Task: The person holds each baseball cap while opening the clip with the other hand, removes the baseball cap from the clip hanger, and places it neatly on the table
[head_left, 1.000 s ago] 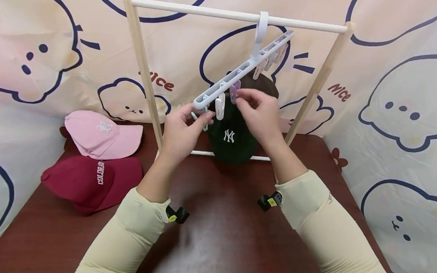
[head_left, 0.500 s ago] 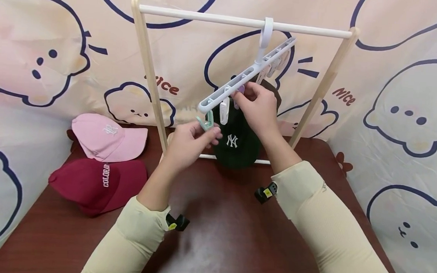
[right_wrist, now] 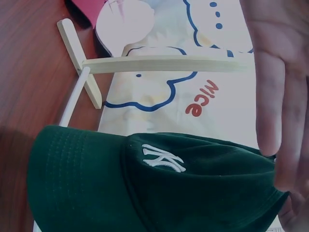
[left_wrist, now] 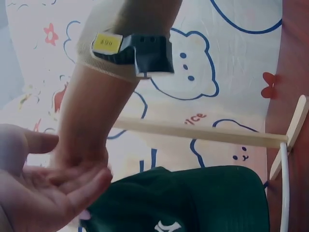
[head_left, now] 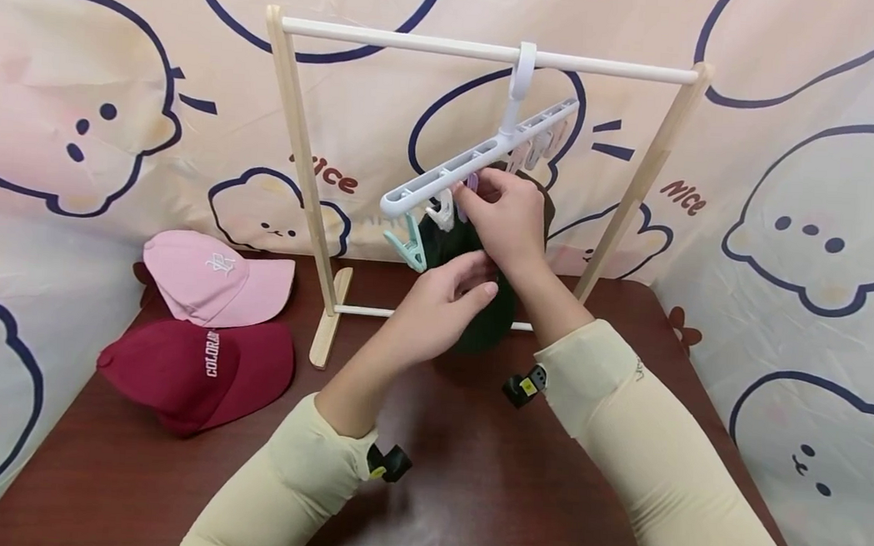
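My right hand [head_left: 511, 219] pinches a purple clothespin [head_left: 472, 183] under the pale grey clip hanger [head_left: 482, 155]. In the right wrist view, its fingers [right_wrist: 270, 106] reach the top of a dark green cap [right_wrist: 96, 169] with a white NY logo. My left hand [head_left: 442, 307] is in front of that cap, thumb and fingers apart; in the left wrist view its palm [left_wrist: 38, 198] shows nothing held. A mint clothespin [head_left: 411, 248] hangs at the hanger's near end, beside a white clothespin [head_left: 442, 211]. Whether the purple clothespin grips the green cap is hidden.
The hanger hooks over the white rod [head_left: 421, 42] of a wooden-legged rack. Behind the green cap hangs a brown cap [head_left: 541, 192]. On the brown table [head_left: 471, 450], a pink cap [head_left: 199, 279] and a maroon cap [head_left: 175, 374] lie at left.
My left hand has let go of the mint clothespin and moved right and down in front of the green cap. My right hand stays at the purple clothespin, its grip now higher.
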The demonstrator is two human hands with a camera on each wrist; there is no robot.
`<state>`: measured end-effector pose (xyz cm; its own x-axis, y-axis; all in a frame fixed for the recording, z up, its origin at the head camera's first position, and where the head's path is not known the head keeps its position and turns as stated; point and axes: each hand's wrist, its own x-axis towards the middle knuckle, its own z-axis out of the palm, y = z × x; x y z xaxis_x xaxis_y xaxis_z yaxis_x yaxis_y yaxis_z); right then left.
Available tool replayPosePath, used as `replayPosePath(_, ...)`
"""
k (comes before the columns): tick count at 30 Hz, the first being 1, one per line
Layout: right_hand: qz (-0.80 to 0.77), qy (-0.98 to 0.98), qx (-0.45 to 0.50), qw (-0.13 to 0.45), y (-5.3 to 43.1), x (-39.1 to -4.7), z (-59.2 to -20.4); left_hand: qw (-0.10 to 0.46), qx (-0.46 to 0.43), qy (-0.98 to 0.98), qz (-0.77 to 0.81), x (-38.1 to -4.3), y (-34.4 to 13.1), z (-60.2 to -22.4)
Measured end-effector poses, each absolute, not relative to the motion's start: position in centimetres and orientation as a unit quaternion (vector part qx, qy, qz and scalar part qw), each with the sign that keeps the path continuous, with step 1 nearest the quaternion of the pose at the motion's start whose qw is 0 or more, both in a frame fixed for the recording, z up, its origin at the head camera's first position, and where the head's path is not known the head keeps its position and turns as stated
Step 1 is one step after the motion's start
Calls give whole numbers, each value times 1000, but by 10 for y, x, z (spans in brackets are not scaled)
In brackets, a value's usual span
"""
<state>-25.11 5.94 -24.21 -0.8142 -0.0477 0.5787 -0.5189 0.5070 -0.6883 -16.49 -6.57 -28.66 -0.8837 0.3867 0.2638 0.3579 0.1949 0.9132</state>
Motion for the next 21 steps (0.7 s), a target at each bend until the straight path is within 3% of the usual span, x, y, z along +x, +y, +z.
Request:
replayPosePath(9,452,-835,176,259,61,-249,-240,-63,213,763,607,-169,-56,-282)
replayPosePath(21,536,-792,216,196,67,-251,-243,-119,176,780,588,-174,-46,-281)
